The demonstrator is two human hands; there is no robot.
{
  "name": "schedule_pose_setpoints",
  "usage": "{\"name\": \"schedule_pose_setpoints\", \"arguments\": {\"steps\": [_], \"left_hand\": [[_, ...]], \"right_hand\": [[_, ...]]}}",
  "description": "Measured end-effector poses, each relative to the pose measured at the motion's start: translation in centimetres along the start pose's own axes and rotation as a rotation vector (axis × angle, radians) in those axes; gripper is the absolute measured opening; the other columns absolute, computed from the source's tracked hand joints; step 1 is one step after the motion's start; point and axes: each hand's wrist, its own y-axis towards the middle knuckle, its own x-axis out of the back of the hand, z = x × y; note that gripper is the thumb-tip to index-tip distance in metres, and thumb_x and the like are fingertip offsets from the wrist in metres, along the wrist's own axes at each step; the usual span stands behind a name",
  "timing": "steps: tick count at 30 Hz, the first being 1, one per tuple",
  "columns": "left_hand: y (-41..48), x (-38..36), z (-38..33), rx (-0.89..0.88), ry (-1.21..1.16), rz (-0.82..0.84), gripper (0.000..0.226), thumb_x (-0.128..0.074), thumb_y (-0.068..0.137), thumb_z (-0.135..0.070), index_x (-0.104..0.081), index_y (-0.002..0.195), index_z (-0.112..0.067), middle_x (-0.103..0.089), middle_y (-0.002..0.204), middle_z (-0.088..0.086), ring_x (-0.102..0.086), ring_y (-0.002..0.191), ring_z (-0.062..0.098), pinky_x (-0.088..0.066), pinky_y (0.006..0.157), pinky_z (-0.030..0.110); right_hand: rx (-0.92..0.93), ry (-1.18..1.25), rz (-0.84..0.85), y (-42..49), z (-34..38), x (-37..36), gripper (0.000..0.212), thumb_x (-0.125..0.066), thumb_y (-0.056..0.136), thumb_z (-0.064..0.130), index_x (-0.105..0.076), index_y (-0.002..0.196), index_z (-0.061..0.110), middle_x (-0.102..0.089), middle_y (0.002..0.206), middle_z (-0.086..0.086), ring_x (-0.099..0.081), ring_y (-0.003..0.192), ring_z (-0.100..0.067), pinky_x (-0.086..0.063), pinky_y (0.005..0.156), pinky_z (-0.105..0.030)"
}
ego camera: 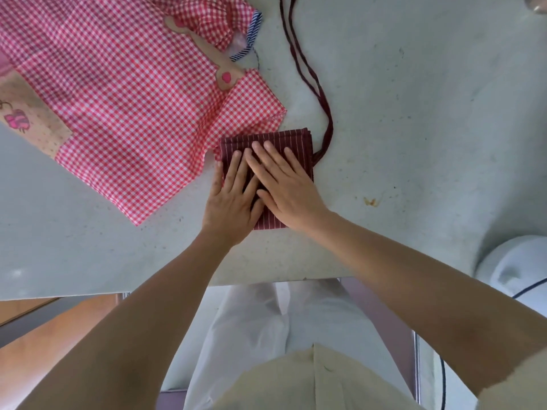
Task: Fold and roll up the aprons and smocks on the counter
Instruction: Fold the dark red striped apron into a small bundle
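A dark maroon apron with thin white stripes [291, 140] lies folded into a small rectangle on the pale counter [414, 143]. Both my hands lie flat on it with straight fingers. My left hand [231, 196] presses its left half. My right hand [284, 184] presses the middle, its fingers partly over those of the left hand. The apron's long maroon ties [310, 75] trail away from its right corner toward the far edge. A red-and-white gingham smock [118, 99] with a beige appliqué lies spread out at the left, its corner touching the folded apron.
A blue-and-white striped cloth edge [251, 37] peeks from under the gingham smock. A white rounded object [518, 267] sits at the counter's near right edge. A small brown stain [371, 201] marks the counter right of my hands. The counter's near edge runs just below my wrists.
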Motion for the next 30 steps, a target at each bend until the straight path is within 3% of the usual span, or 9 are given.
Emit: {"name": "schedule_pose_setpoints", "arguments": {"steps": [2, 8, 13, 16, 21, 26, 30], "left_hand": [[0.1, -0.1, 0.3, 0.0, -0.033, -0.001, 0.065, -0.017, 0.102, -0.047, -0.003, 0.156, -0.012, 0.004, 0.162, 0.018, 0.006, 0.15, 0.031, -0.005, 0.121, 0.051], [0.1, -0.3, 0.9, 0.021, -0.101, 0.023, 0.078, -0.024, 0.098, -0.058, -0.005, 0.155, -0.009, 0.007, 0.159, 0.026, 0.008, 0.148, 0.036, -0.005, 0.121, 0.052], [-1.2, 0.1, 3.8, -0.235, -0.037, 0.044, 0.099, -0.027, 0.087, -0.076, -0.014, 0.154, -0.003, -0.006, 0.162, 0.016, -0.003, 0.15, 0.031, -0.01, 0.12, 0.054], [-2.0, 0.4, 4.6, -0.333, -0.033, 0.016, 0.09, -0.042, 0.087, -0.068, -0.021, 0.154, -0.012, -0.013, 0.161, 0.015, -0.008, 0.15, 0.031, -0.012, 0.12, 0.053], [-1.7, 0.9, 3.5, -0.298, -0.001, 0.021, 0.081, -0.041, 0.083, -0.057, -0.025, 0.153, -0.02, -0.018, 0.158, 0.022, -0.013, 0.148, 0.036, -0.011, 0.119, 0.054], [-1.2, 2.4, 3.2, -0.252, -0.088, 0.029, 0.064, -0.037, 0.086, -0.046, -0.047, 0.143, -0.019, -0.038, 0.149, 0.021, -0.034, 0.14, 0.037, -0.023, 0.116, 0.053], [-0.4, 3.9, 3.3, -0.124, -0.331, 0.027, 0.055, -0.034, 0.084, -0.04, -0.064, 0.126, -0.021, -0.049, 0.143, 0.009, -0.042, 0.137, 0.025, -0.032, 0.112, 0.048]], "right_hand": [[-0.024, -0.052, 0.067, -0.6, -1.8, -1.3, 0.062, -0.023, 0.105, 0.045, -0.014, 0.156, 0.011, -0.009, 0.163, -0.008, -0.004, 0.151, -0.022, -0.013, 0.122, -0.044], [-0.119, -0.072, 0.015, -1.6, -3.2, -1.9, 0.061, -0.024, 0.106, 0.044, -0.014, 0.156, 0.011, -0.007, 0.163, -0.01, -0.003, 0.151, -0.024, -0.012, 0.121, -0.048], [-0.12, -0.068, 0.035, -1.4, -3.4, -1.9, 0.062, -0.026, 0.105, 0.045, -0.013, 0.156, 0.01, -0.006, 0.163, -0.01, -0.002, 0.151, -0.025, -0.012, 0.121, -0.05], [-0.114, -0.061, 0.07, -1.5, -3.4, -1.8, 0.063, -0.025, 0.105, 0.045, -0.012, 0.156, 0.01, -0.005, 0.163, -0.011, -0.001, 0.151, -0.025, -0.011, 0.121, -0.051], [-0.079, 0.002, 0.133, -1.5, -3.9, -0.4, 0.066, -0.023, 0.102, 0.048, -0.011, 0.156, 0.011, -0.004, 0.164, -0.011, 0.001, 0.151, -0.022, -0.006, 0.12, -0.054], [0.171, 0.287, 0.247, -5.7, -5.9, 1.6, 0.063, -0.026, 0.097, 0.04, -0.018, 0.155, 0.015, -0.01, 0.164, -0.002, 0.0, 0.151, -0.013, 0.006, 0.122, -0.044], [0.114, 0.322, 0.279, -6.7, -7.0, 1.9, 0.075, -0.052, 0.086, 0.031, -0.023, 0.154, 0.018, -0.015, 0.162, 0.005, -0.007, 0.15, -0.007, 0.002, 0.122, -0.039]]}}
